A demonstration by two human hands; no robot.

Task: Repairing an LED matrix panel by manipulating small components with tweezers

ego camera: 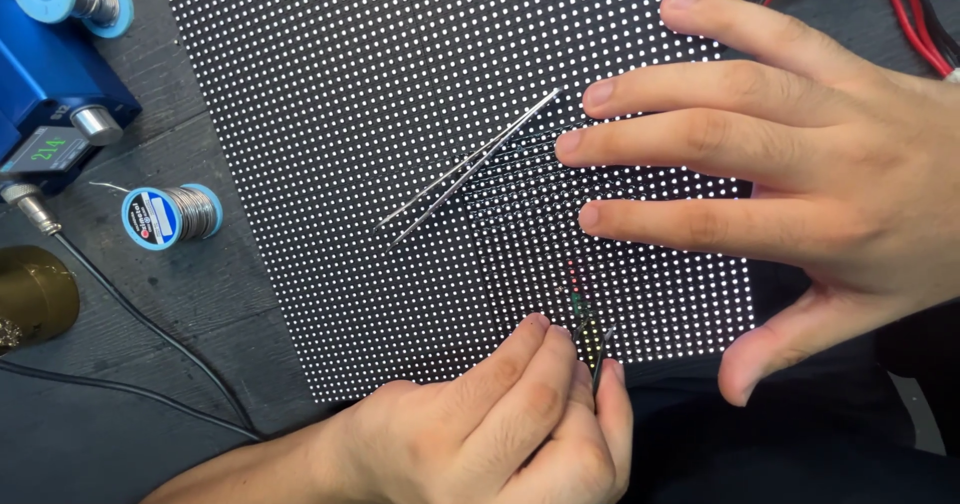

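Nearest to the lens, the left hand (500,424) is pinching a pair of dark tweezers (592,349) between curled fingers, the tips touching the lower edge of the LED panel (400,64) where a short column of red and green dots is showing. Across from it, the right hand (790,174) is lying flat on the panel with its fingers spread wide and holding nothing. Two thin metal rods (470,164) are resting diagonally on the black, white-dotted grid, just beside those fingertips. All of it is sitting on a dark grey bench, with a solder spool (172,216), a blue station (50,94), black cables (150,324) and red wires (915,14) around.
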